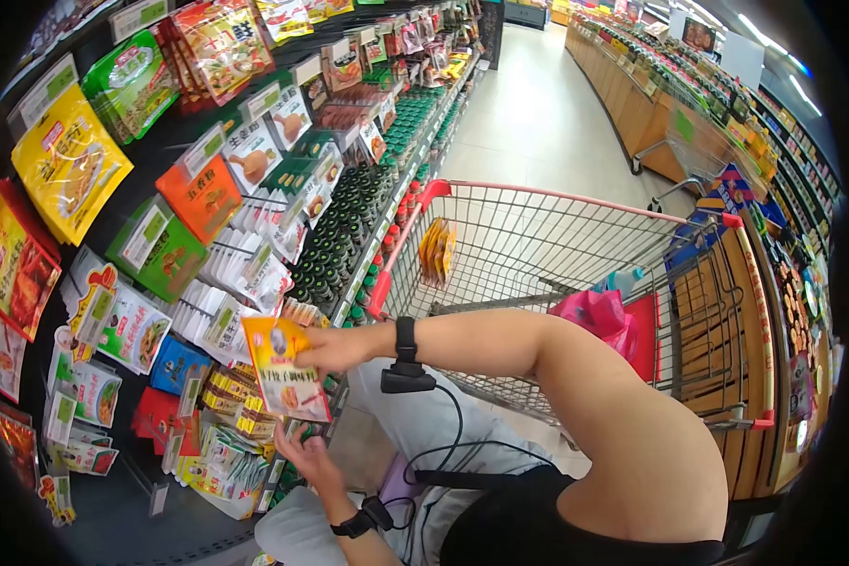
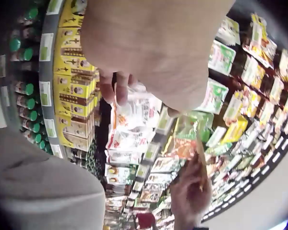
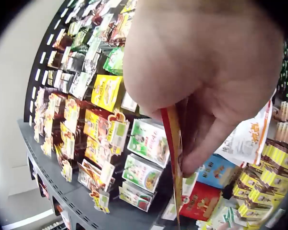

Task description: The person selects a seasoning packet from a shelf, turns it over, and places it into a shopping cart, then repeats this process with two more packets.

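Note:
A yellow-and-white seasoning packet is pinched at its upper right edge by my right hand, in front of the shelf. The right wrist view shows the packet edge-on between the thumb and fingers of my right hand. Below the packet in the head view, my left hand holds nothing, its fingers spread and slightly bent. In the left wrist view my left hand is near white hanging packets, while my right hand appears lower down.
Hanging seasoning packets fill the rack at left, beside rows of green-capped jars. A shopping cart stands at the right, holding orange packets and a pink bag. Beyond it are an aisle floor and wooden display stands.

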A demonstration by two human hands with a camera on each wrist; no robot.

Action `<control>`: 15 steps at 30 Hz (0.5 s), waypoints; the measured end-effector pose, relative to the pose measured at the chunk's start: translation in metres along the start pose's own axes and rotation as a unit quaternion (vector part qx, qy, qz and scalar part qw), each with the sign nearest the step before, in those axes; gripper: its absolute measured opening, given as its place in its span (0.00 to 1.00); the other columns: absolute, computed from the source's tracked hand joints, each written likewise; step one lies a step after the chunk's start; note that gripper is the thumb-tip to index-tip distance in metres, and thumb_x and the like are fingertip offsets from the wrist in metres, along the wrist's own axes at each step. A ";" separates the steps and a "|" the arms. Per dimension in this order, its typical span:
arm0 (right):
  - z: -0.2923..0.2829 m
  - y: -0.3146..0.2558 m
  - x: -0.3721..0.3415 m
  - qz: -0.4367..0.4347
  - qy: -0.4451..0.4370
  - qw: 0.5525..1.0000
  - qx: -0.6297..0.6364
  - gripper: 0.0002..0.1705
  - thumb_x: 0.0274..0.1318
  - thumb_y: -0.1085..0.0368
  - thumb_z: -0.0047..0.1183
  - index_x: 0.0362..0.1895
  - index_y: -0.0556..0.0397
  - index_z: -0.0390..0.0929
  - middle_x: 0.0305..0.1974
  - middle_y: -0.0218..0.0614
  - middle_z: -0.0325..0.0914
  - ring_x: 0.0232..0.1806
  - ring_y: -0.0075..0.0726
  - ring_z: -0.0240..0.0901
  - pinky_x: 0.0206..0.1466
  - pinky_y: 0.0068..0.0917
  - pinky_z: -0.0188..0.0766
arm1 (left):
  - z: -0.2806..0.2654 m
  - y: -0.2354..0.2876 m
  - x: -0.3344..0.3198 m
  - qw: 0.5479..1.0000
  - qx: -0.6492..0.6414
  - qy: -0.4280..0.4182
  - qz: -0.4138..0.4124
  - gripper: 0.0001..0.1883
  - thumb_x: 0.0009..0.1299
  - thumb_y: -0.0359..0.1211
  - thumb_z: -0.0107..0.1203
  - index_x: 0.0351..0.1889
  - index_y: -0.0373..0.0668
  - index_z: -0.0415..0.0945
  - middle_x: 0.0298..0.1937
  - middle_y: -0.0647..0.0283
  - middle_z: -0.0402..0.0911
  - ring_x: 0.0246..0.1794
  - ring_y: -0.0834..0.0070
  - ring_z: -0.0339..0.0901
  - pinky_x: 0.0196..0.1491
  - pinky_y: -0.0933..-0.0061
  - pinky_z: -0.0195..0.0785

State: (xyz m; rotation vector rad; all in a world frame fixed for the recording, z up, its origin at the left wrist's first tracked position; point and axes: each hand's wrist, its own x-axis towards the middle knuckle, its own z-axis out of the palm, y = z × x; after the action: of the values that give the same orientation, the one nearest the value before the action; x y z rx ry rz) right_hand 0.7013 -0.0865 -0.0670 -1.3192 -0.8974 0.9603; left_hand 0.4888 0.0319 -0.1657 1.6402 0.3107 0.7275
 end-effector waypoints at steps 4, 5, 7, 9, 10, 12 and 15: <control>0.000 -0.047 -0.008 -0.052 0.134 0.981 0.129 0.24 0.66 0.65 0.44 0.65 0.52 0.62 0.54 0.37 0.74 0.51 0.36 0.78 0.46 0.39 0.83 | -0.035 -0.048 -0.003 0.942 -0.184 0.183 -0.211 0.18 0.73 0.37 0.47 0.59 0.46 0.66 0.46 0.68 0.71 0.38 0.79 0.68 0.40 0.74 0.61; -0.006 -0.053 -0.006 -0.063 0.152 0.971 0.176 0.24 0.66 0.65 0.46 0.65 0.50 0.62 0.54 0.37 0.74 0.52 0.36 0.77 0.44 0.37 0.83 | -0.044 -0.051 -0.004 0.923 -0.204 0.211 -0.247 0.16 0.73 0.37 0.47 0.57 0.46 0.67 0.43 0.69 0.71 0.37 0.80 0.67 0.39 0.75 0.61; -0.024 -0.071 -0.015 -0.066 0.247 0.965 0.061 0.22 0.63 0.63 0.49 0.60 0.54 0.67 0.41 0.35 0.79 0.33 0.28 0.80 0.27 0.26 0.80 | -0.053 -0.060 -0.010 0.898 -0.236 0.230 -0.291 0.13 0.73 0.37 0.47 0.53 0.47 0.68 0.38 0.70 0.71 0.35 0.80 0.67 0.38 0.77 0.61; -0.043 -0.102 -0.039 -0.070 0.302 0.951 0.019 0.20 0.59 0.61 0.51 0.53 0.57 0.72 0.32 0.33 0.80 0.22 0.24 0.76 0.20 0.21 0.73 | -0.059 -0.068 -0.014 0.889 -0.256 0.218 -0.310 0.10 0.72 0.36 0.47 0.50 0.47 0.69 0.36 0.69 0.71 0.33 0.80 0.67 0.36 0.78 0.61; -0.067 -0.093 -0.041 -0.095 0.326 0.939 0.050 0.20 0.58 0.61 0.51 0.53 0.57 0.72 0.33 0.34 0.80 0.20 0.25 0.75 0.19 0.21 0.72 | -0.060 -0.070 -0.018 0.893 -0.256 0.212 -0.303 0.10 0.72 0.36 0.48 0.49 0.47 0.69 0.35 0.70 0.71 0.32 0.80 0.67 0.36 0.78 0.60; -0.112 -0.092 -0.068 -0.055 0.367 0.924 0.089 0.20 0.62 0.61 0.51 0.56 0.55 0.71 0.38 0.34 0.82 0.28 0.25 0.78 0.26 0.21 0.73 | -0.055 -0.070 -0.017 0.898 -0.259 0.203 -0.292 0.08 0.72 0.36 0.49 0.46 0.47 0.70 0.33 0.70 0.71 0.31 0.80 0.67 0.34 0.79 0.60; -0.108 -0.120 -0.111 -0.134 0.444 0.880 0.109 0.13 0.61 0.64 0.51 0.47 0.54 0.70 0.28 0.33 0.78 0.17 0.23 0.68 0.20 0.19 0.64 | -0.051 -0.069 -0.016 0.907 -0.252 0.196 -0.275 0.06 0.71 0.35 0.50 0.43 0.47 0.71 0.32 0.70 0.71 0.30 0.81 0.67 0.33 0.78 0.60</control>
State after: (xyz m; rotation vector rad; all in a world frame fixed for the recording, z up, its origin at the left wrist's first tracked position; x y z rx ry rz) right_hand 0.7687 -0.2306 0.0478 -1.2094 -0.2266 0.1582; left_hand 0.4586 0.0778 -0.2338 0.8412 0.7699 0.6237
